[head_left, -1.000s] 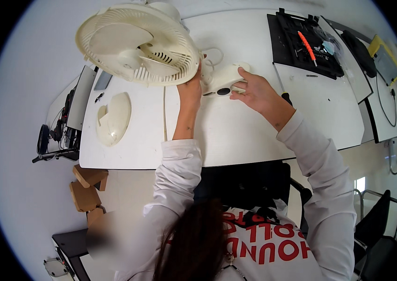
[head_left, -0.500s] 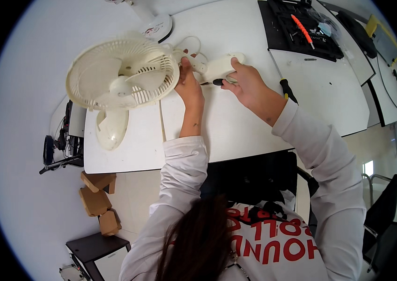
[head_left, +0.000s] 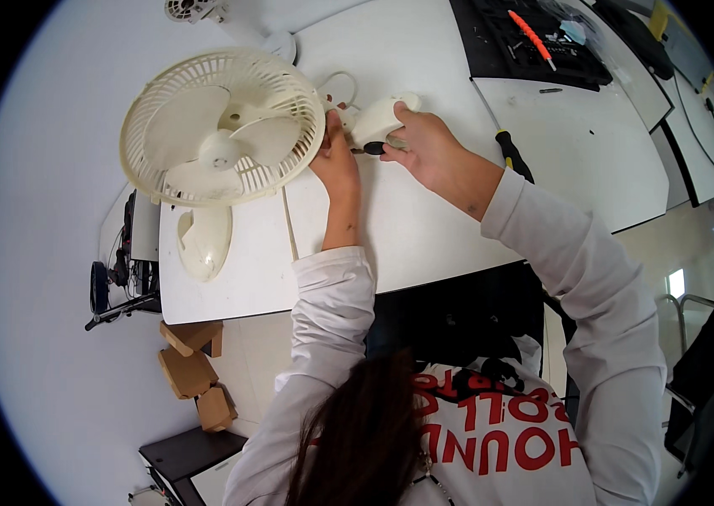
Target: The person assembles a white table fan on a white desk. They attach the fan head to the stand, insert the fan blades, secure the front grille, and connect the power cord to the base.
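A cream electric fan (head_left: 220,152), its blades bare inside the rear guard, is at the left of the table. My left hand (head_left: 338,164) is closed at the guard's right edge, around the motor end behind it; its fingertips are partly hidden. My right hand (head_left: 431,153) grips a long cream fan part (head_left: 378,121), thumb on top, which meets the motor end near my left fingers. A black knob (head_left: 374,148) sticks out by my right fingers. Below the guard lies a rounded cream cover (head_left: 205,240).
On the white table (head_left: 424,219), a screwdriver with a black-and-yellow handle (head_left: 512,153) lies right of my hand. An orange-shafted tool (head_left: 531,38) rests on a black tool case (head_left: 500,63) at the far right. Cardboard boxes (head_left: 187,373) stand on the floor at the left.
The fan's guard has tipped to face up more, and its blades show more sharply. The long cream part has turned and shifted slightly left with my right hand. The whole view has shifted a little.
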Motion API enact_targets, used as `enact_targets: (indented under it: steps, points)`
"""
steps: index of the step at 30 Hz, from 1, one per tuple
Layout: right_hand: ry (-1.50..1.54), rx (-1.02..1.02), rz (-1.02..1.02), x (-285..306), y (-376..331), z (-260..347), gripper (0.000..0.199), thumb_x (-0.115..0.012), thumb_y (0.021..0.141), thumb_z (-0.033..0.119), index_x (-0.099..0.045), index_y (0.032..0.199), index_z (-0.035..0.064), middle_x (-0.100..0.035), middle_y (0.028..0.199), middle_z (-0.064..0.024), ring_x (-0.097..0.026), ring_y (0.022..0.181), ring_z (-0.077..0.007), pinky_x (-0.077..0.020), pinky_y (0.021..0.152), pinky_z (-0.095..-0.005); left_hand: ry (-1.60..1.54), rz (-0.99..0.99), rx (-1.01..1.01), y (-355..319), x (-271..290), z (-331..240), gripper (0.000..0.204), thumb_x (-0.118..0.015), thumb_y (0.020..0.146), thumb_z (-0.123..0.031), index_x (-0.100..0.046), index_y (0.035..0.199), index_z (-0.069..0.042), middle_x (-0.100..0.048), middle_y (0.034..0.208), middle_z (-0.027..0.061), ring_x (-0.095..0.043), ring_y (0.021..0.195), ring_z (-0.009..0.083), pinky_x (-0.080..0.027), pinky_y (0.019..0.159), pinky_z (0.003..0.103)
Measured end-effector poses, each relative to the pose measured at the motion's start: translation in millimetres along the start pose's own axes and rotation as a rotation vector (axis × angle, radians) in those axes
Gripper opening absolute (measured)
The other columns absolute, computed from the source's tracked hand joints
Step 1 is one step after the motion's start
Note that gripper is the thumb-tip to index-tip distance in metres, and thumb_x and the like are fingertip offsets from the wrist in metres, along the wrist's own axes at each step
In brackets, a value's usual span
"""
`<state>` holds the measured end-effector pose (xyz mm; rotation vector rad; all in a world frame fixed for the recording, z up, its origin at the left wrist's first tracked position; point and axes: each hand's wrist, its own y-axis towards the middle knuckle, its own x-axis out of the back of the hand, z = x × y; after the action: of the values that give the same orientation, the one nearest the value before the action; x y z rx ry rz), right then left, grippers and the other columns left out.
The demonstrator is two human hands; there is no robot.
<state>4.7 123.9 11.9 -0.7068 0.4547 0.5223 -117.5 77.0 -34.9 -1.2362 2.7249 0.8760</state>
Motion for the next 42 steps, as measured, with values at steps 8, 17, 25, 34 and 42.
enact_targets:
  steps: [8, 17, 25, 34, 42]
  points:
    - [0.052, 0.004, 0.056, 1, -2, -1, 0.052, -0.046, 0.096, 0.034, -0.033, 0.132, -0.0013, -0.037, 0.130, -0.0140, -0.042, 0.120, -0.0230, -0.0384, 0.105, -0.0350, -0.017, -0.029, -0.004, -6, 2, 2, 0.041, -0.058, 0.092, -0.017, -0.044, 0.126, 0.000, -0.055, 0.122, 0.0115, -0.058, 0.105, 0.0231, -0.049, 0.084, 0.035]
    - [-0.040, -0.022, 0.187, 2, -7, 0, 0.057, -0.048, 0.095, 0.037, -0.031, 0.133, -0.0015, -0.037, 0.131, -0.0138, -0.041, 0.121, -0.0222, -0.0394, 0.104, -0.0355, -0.080, -0.129, 0.170, -5, 3, 1, 0.042, -0.062, 0.090, -0.019, -0.045, 0.123, -0.001, -0.058, 0.115, 0.0099, -0.059, 0.095, 0.0173, -0.051, 0.077, 0.032]
    - [0.017, -0.015, 0.251, 9, -7, 2, 0.051, -0.051, 0.094, 0.033, -0.038, 0.129, -0.0013, -0.044, 0.127, -0.0111, -0.044, 0.118, -0.0206, -0.0388, 0.103, -0.0370, -0.045, -0.134, 0.030, -3, 8, 17, 0.043, -0.064, 0.088, -0.017, -0.045, 0.123, 0.000, -0.058, 0.115, 0.0113, -0.060, 0.095, 0.0197, -0.053, 0.078, 0.033]
    - [-0.385, 0.257, 0.403, 67, -67, 52, 0.039, -0.055, 0.092, 0.020, -0.050, 0.124, -0.0015, -0.057, 0.118, -0.0116, -0.060, 0.102, -0.0211, -0.0470, 0.091, -0.0327, -0.017, -0.212, 0.092, -7, 8, 17, 0.048, -0.064, 0.088, -0.016, -0.043, 0.127, 0.002, -0.056, 0.119, 0.0136, -0.060, 0.099, 0.0209, -0.053, 0.078, 0.034]
    - [-1.423, 0.953, -0.336, 162, -15, 90, 0.027, -0.062, 0.084, 0.010, -0.062, 0.111, 0.0081, -0.062, 0.100, -0.0084, -0.063, 0.085, -0.0202, -0.0496, 0.077, -0.0317, -0.005, -0.203, 0.238, -7, 7, 11, 0.047, -0.064, 0.088, -0.017, -0.043, 0.126, 0.003, -0.057, 0.116, 0.0124, -0.060, 0.096, 0.0187, -0.053, 0.075, 0.031]
